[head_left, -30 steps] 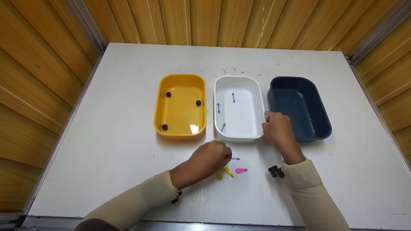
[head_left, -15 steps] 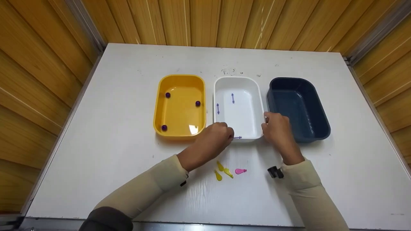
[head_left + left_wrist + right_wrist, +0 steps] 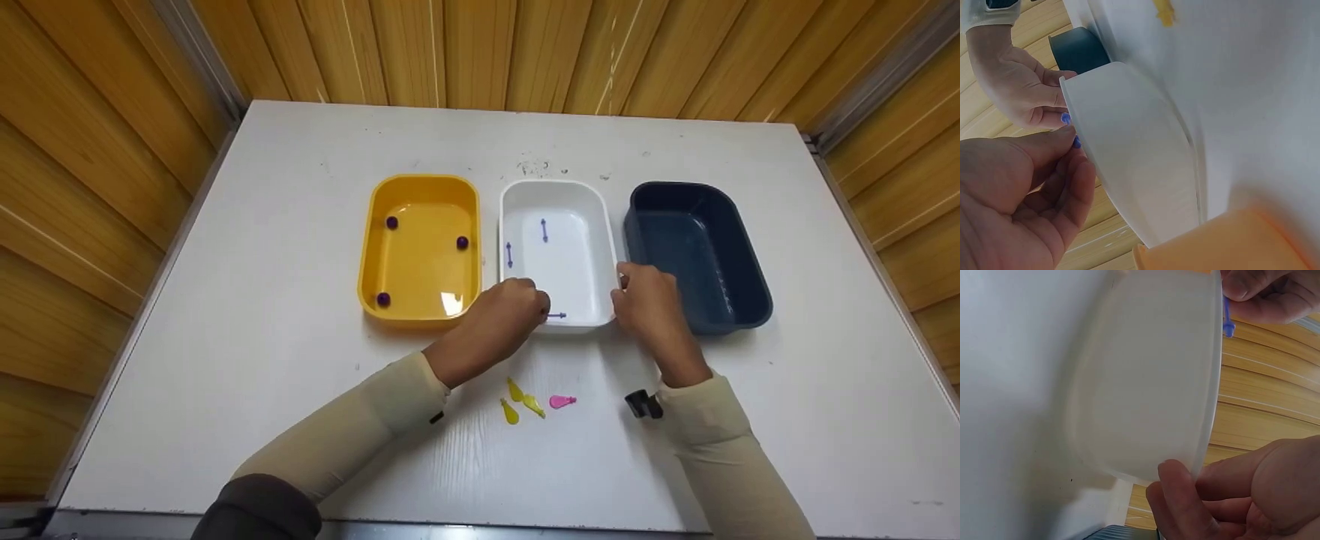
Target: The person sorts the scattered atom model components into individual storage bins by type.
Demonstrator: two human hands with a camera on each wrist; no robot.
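My left hand (image 3: 508,313) pinches a small purple stick with knobbed ends (image 3: 556,315) between thumb and fingertips. It holds the stick at the near rim of the white tray (image 3: 574,266). In the right wrist view one knobbed end of the purple stick (image 3: 1228,329) shows beyond the fingers. The right hand (image 3: 649,304) grips the tray's near right corner, with fingers on the outer wall (image 3: 1176,486). Inside the tray lie two more purple sticks, one near the middle (image 3: 544,230) and one along the left wall (image 3: 510,255); my left hand covers the near left corner.
Left of the white tray stands a yellow tray (image 3: 420,277) with three dark purple beads, one a front-left bead (image 3: 384,299). A dark blue tray (image 3: 694,255) stands right. Several yellow teardrop pieces (image 3: 511,412) and a pink teardrop piece (image 3: 562,401) lie in front on the white table (image 3: 300,300).
My left hand has carried the purple stick from above the table forward to the white tray's near rim, now covering a stick seen earlier in its near left corner. My right hand keeps its grip.
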